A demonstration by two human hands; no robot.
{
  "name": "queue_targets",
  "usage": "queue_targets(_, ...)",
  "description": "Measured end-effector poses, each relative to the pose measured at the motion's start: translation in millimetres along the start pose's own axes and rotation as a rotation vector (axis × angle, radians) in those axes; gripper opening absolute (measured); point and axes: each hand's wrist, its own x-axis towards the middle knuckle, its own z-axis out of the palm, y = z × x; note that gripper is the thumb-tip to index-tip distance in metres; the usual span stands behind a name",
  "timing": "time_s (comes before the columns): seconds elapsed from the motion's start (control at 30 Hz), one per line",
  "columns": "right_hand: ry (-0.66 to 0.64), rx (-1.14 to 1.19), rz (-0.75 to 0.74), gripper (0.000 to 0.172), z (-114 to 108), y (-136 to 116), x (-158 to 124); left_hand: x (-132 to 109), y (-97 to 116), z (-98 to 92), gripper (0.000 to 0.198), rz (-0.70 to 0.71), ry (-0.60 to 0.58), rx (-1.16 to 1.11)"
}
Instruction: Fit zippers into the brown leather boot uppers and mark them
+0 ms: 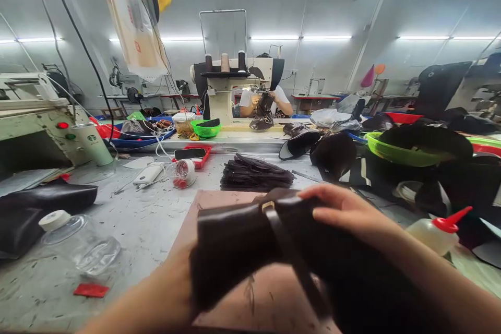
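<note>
Both hands (pixel 348 214) grip leather (pixel 242 245) (more fills green basket (pixel 391 154))

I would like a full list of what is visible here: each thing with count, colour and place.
leather piece: one, dark brown, with strap and buckle, front centre
board: one, reddish brown, under the leather piece
leather stack: one, black, behind the board
bottle: one, clear with white cap, lying left
squeeze bottle: one, whitish with red nozzle, at right
basket: one, green, right rear
phone: one, black, centre left
sewing machine: one, cream, rear centre
table: one, grey, under everything
left hand: one, mostly hidden behind the leather piece
right hand: one, gripping the leather piece from above
</note>
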Motion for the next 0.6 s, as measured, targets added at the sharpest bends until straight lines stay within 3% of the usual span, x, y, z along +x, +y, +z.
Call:
queue_targets(0.07,0.193,-0.080,-0.036,0.028,-19,-5,48,-14,-26,0.7,0.044,0.091,0.059,0.211)
queue_targets(0.13,0.398,-0.160,-0.110,0.026,-43,-17,103,-29,-50,5.8,0.042,0.079,0.112,0.387)
queue_targets(0.23,0.683,-0.198,-0.164,0.018,-76,-31,177,-41,-69,18.1,0.036,0.030,0.063,0.440)
queue_targets(0.27,0.708,-0.265,-0.152,0.018,-84,-31,196,-40,-71,22.5,0.036,0.030,0.032,0.432)
queue_targets(0.33,0.687,-0.426,-0.087,0.020,-88,-22,220,-35,-72,30.7,0.037,0.036,-0.029,0.406)
queue_targets(0.4,0.588,-0.578,-0.005,0.021,-80,1,228,-23,-74,38.1,0.037,0.034,-0.081,0.367)
queue_targets(0.5,0.367,-0.717,0.072,0.018,-48,49,221,8,-83,50.5,0.036,-0.003,-0.153,0.289)
queue_targets(0.6,0.197,-0.846,0.118,0.018,-15,90,210,55,-94,70.1,0.035,-0.067,-0.270,0.195)
